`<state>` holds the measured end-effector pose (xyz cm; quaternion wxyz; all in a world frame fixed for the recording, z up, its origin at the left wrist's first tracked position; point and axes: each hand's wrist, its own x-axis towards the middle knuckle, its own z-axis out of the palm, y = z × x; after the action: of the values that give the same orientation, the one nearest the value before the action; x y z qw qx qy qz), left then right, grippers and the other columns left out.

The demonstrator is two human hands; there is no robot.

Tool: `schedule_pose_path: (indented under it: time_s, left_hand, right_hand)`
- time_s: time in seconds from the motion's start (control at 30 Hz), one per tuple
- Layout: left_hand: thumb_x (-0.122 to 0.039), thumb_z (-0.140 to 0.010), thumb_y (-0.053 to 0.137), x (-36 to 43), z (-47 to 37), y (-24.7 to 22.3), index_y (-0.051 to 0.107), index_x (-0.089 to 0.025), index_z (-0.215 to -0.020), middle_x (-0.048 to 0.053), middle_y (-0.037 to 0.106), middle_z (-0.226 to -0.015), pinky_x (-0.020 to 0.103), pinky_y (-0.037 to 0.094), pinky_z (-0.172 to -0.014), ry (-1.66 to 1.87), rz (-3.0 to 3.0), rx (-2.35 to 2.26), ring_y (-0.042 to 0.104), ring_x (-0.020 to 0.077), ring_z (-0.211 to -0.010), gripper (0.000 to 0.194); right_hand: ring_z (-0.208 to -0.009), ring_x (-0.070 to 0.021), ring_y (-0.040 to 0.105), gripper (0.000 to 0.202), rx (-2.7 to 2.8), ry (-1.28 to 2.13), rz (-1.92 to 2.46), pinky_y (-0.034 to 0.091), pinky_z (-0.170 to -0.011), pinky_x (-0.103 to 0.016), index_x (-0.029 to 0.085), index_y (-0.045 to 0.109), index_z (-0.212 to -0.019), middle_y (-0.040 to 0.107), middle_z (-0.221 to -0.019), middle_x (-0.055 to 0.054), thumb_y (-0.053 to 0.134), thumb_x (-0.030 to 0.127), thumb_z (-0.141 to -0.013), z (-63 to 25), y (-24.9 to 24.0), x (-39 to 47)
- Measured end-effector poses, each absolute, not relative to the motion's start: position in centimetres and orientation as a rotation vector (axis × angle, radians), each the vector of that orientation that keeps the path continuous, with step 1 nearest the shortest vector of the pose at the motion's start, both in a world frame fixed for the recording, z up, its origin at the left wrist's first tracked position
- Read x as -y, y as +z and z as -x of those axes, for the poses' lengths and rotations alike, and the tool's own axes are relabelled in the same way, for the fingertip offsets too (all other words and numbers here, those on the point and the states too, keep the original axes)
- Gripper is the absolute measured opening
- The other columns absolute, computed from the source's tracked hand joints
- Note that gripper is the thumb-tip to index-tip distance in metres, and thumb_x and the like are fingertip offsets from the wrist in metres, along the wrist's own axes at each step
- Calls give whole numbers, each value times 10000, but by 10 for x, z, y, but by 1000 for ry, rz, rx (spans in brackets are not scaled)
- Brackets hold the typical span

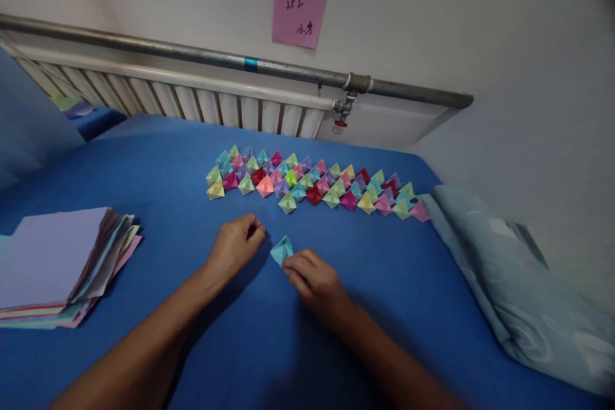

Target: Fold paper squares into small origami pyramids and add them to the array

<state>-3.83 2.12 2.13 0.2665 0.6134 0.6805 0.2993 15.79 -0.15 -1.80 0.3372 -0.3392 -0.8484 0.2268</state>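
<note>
Between finger and thumb, my right hand (pixel 314 282) pinches a light blue folded paper piece (pixel 281 250), an origami shape like those lined up behind it. My left hand (pixel 239 240) hovers just left of that piece, apart from it, its fingers curled together; whether anything small is in them is hidden. Beyond both hands, several rows of colourful folded paper pieces (pixel 314 195) stand close together on the blue surface (pixel 192 352). One green folded piece (pixel 287 203) sits at the front of these rows, nearest my hands.
A stack of coloured paper sheets (pixel 52 262) lies at the left. Folded light blue patterned cloth (pixel 519 295) rests at the right. Along the wall run a radiator (pixel 206 102) and a metal pipe (pixel 192 51). A pink note (pixel 300 8) hangs above them.
</note>
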Motion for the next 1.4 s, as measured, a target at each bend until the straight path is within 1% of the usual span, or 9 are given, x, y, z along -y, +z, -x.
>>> schedule_pose_path:
  time_s: [0.23, 0.37, 0.47, 0.57, 0.67, 0.77, 0.97, 1.17, 1.4]
  left_hand:
    - [-288, -810, 484, -30, 72, 35, 621, -189, -771, 3, 622, -672, 272, 368, -607, 693, -1684, -2060, 564, 169, -651, 173]
    - [-270, -763, 541, -27, 80, 37, 606, -193, -710, -29, 588, -596, 248, 367, -556, 584, -1697, -1926, 551, 151, -587, 114]
    - [-306, -766, 593, -17, 66, 36, 611, -198, -758, -34, 605, -614, 238, 362, -546, 466, -1747, -1760, 563, 145, -586, 110]
    - [-335, -804, 611, -5, 45, 36, 633, -206, -851, 2, 653, -692, 262, 345, -569, 328, -1878, -1821, 590, 167, -634, 139]
    - [-277, -851, 571, 1, 29, 35, 644, -216, -966, 45, 706, -870, 278, 366, -623, 238, -1985, -1835, 633, 194, -746, 149]
    - [-225, -875, 523, 1, 27, 33, 654, -217, -942, 56, 710, -899, 282, 368, -646, 174, -2020, -1817, 640, 203, -791, 148]
    - [-244, -856, 542, -11, 63, 36, 631, -223, -746, 6, 650, -696, 274, 332, -597, 470, -1950, -1934, 577, 165, -639, 144]
    - [-269, -842, 535, -33, 100, 30, 658, -235, -782, 31, 654, -785, 294, 376, -642, 696, -1844, -2214, 579, 184, -689, 141]
    - [-279, -858, 523, -53, 106, 9, 664, -217, -830, 56, 671, -859, 292, 431, -707, 686, -1873, -2224, 614, 200, -776, 156]
  right_hand:
    - [-751, -140, 598, 214, 2029, 689, 926, 483, -721, -243, 214, 657, -1078, 629, -831, -29, 514, 210, -918, -120, -25, -17]
    - [-631, -118, 548, 144, 1732, 907, 1094, 453, -609, -230, 203, 643, -937, 594, -745, 7, 532, 269, -873, -122, -24, -22]
    - [-541, -99, 488, 149, 1502, 1123, 1165, 407, -514, -213, 207, 600, -899, 548, -681, 40, 544, 333, -841, -125, -23, -25]
    - [-523, -91, 468, 162, 1443, 1208, 1158, 385, -491, -206, 208, 587, -873, 530, -660, 51, 560, 355, -811, -126, -21, -27]
    - [-528, -94, 466, 160, 1461, 1216, 1156, 374, -485, -206, 208, 595, -852, 522, -642, 51, 568, 356, -797, -125, -19, -28]
    - [-520, -95, 454, 157, 1465, 1219, 1160, 367, -476, -208, 212, 597, -834, 504, -624, 53, 571, 359, -788, -125, -18, -28]
    - [-524, -99, 451, 159, 1507, 1200, 1170, 373, -478, -208, 213, 599, -806, 501, -617, 46, 557, 365, -790, -127, -21, -28]
    - [-569, -108, 477, 129, 1609, 1101, 1153, 395, -508, -207, 207, 610, -802, 524, -643, 27, 546, 319, -808, -129, -25, -29]
    - [-574, -107, 469, 108, 1701, 1045, 1124, 379, -510, -208, 206, 615, -814, 536, -673, 17, 531, 270, -837, -131, -25, -28]
